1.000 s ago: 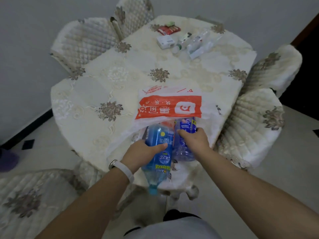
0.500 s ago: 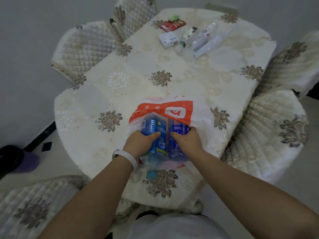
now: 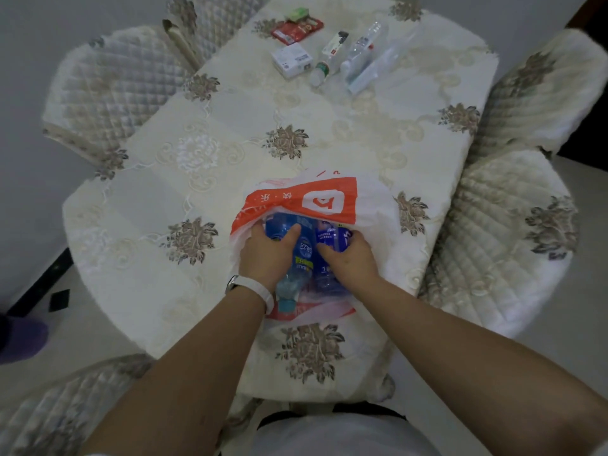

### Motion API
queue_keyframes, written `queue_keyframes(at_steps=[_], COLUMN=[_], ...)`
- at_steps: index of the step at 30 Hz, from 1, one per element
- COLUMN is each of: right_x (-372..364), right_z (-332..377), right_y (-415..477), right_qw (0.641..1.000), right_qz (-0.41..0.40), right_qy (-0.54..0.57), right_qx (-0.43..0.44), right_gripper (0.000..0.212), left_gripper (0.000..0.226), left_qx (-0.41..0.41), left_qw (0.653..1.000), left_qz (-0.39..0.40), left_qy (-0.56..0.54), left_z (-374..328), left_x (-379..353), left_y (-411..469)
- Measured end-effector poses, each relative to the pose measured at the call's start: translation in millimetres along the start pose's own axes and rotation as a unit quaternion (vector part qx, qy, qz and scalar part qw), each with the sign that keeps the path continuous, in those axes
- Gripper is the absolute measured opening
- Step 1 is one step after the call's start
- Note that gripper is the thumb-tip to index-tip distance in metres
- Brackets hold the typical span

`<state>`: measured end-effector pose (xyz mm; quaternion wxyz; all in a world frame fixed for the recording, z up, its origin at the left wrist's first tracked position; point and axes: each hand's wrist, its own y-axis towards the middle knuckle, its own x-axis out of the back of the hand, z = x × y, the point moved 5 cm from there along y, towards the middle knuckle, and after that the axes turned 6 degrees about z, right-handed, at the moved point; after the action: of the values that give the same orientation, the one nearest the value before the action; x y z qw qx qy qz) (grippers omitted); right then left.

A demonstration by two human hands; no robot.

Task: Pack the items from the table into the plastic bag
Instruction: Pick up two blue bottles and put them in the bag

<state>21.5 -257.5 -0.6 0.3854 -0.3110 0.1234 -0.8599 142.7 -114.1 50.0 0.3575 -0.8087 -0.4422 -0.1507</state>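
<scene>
left hand (image 3: 268,255) wraps blue bottle (image 3: 297,258); right hand (image 3: 350,258) grips second bottle (image 3: 332,238), both inside plastic bag (image 3: 329,202).

You saw a cream tablecloth (image 3: 230,133) embroidered with brown-grey flower motifs. The plastic bag (image 3: 371,205) was white with an orange-red panel carrying white characters. The two bottles (image 3: 306,245) inside were blue with blue-and-white labels; one had a light-blue cap. The wristband (image 3: 253,286) was white. The far packet (image 3: 296,29) was red, the box (image 3: 291,60) white. The chair covers (image 3: 493,245) were quilted cream with matching flowers.
</scene>
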Motion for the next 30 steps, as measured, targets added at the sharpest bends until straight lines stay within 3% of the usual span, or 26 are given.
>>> queue_keyframes(at_steps=[4, 8, 13, 18, 27, 30], right_x=[-0.7, -2.3, -5.4, 10.8, 54.4, 80.5], right_z=[3.5, -5.7, -11.2, 14.3, 15.2, 1.5], right_y=[-3.7, -16.7, -41.6, -95.9, -175.9, -191.3], right_qw=[0.999, 0.996, 0.989, 0.964, 0.875, 0.864], right_qz=[0.022, 0.029, 0.035, -0.008, -0.15, -0.163], right_qy=[-0.038, -0.082, -0.135, -0.238, -0.414, -0.433], right_qx=[0.02, 0.034, 0.058, 0.118, 0.203, 0.198], right_gripper=[0.052, 0.036, 0.036, 0.034, 0.044, 0.047], left_gripper=[0.08, 0.06, 0.056, 0.055, 0.054, 0.051], left_qx=[-0.012, -0.067, -0.145, -0.222, -0.439, -0.495], left_qw=[0.999, 0.997, 0.988, 0.97, 0.883, 0.842], left_qz=[0.009, 0.033, 0.043, 0.057, 0.092, 0.083], left_qy=[-0.041, 0.001, 0.043, 0.077, 0.136, 0.199], left_z=[6.0, 19.5, 16.8, 23.0, 4.7, -7.5], left_x=[4.4, 5.8, 12.4, 12.9, -11.3, -26.6], left_y=[1.6, -13.0, -48.8, -75.4, -127.2, -150.5])
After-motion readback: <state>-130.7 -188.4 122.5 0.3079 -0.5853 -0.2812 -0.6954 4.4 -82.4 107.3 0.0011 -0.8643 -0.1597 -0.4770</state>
